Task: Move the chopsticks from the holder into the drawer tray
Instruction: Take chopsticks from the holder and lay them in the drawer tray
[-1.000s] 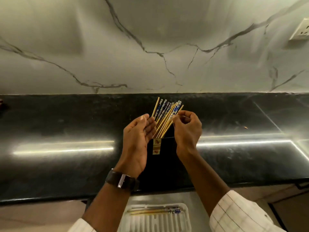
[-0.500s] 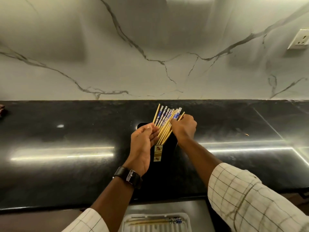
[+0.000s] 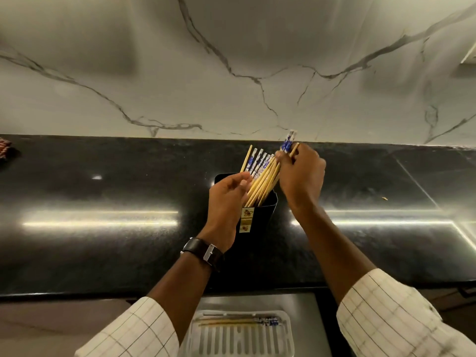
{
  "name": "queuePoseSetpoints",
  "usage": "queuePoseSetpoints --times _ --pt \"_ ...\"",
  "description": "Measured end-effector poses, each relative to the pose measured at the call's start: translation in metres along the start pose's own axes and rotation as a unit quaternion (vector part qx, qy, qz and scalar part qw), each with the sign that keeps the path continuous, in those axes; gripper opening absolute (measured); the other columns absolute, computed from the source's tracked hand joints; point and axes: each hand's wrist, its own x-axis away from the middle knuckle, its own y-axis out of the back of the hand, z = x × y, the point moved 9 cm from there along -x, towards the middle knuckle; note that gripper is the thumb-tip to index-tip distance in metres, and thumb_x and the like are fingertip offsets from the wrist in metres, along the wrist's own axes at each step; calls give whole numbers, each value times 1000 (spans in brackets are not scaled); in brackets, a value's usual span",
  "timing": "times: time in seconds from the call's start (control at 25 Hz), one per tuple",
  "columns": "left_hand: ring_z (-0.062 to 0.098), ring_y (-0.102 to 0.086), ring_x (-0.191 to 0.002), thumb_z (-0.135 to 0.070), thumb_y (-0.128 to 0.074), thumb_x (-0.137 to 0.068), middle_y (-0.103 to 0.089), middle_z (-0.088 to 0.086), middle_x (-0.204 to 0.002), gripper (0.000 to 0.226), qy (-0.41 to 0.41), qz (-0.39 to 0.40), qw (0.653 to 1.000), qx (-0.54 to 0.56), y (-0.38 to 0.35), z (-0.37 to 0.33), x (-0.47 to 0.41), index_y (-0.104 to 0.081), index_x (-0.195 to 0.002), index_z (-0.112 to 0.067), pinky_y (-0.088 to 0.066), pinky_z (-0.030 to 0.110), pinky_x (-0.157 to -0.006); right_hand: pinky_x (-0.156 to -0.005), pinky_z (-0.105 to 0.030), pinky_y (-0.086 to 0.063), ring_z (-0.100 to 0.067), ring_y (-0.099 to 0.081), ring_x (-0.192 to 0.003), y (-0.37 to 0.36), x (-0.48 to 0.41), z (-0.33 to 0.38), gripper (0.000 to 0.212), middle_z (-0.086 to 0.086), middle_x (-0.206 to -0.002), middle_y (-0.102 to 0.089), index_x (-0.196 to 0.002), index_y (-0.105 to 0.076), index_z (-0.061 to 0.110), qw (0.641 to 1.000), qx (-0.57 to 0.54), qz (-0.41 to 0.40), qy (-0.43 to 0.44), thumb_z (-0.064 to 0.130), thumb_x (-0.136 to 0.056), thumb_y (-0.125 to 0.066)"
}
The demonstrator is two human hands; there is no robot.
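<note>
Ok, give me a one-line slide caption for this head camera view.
Right hand pinches blue-patterned wooden chopsticks over the black holder; left hand touches the remaining bundle; white ribbed drawer tray below.

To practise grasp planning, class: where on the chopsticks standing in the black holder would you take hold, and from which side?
I'd pinch the chopsticks near their upper ends, coming from above on the right, where the right hand grips a few. Their lower halves sit inside the holder, the left hand crowds the left side, and they lean away, so draw along that lean.
</note>
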Motion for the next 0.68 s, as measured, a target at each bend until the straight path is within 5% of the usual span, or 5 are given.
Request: queuePoseSetpoints --times 0.16,0.28,0.48,0.68 --pt "5 -63 -125 -12 -54 -106 -65 1 -141 39 -182 93 965 -163 -35 -48 17 -57 -144 -9 -53 18 -98 -74 -27 -62 -10 -76 -76 43 12 70 18 1 -89 -77 -108 -73 9 979 -69 24 189 22 -96 -70" --pt "0 -73 -97 -5 -55 -104 -75 -2 -107 25 -275 129 935 -184 -53 -83 29 -66 -125 0 -56 15 -84 -78 -24 -63 -5 -77 -80 64 16 97 19 2 -93 -79 -109 -74 9 964 -118 90 222 20 -94 -73" --pt "23 -77 -84 -5 -51 -105 -78 13 -93 17 -228 143 957 -112 -49 -72 39 -68 -110 -5 -64 39 -80 -81 -41 -65 -19 -80 -84 70 13 90 23 -12 -99 -79 -114 -71 -3 956 -177 193 133 9 -94 -70" --pt "25 -79 -91 -16 -50 -107 -80 13 -101 19 -134 45 989 50 -4 -46 36 -66 -114 -7 -63 29 -75 -73 -33 -64 -24 -81 -84 104 14 29 20 -13 -92 -81 -108 -69 8 928 -365 55 -50 5 -90 -76"
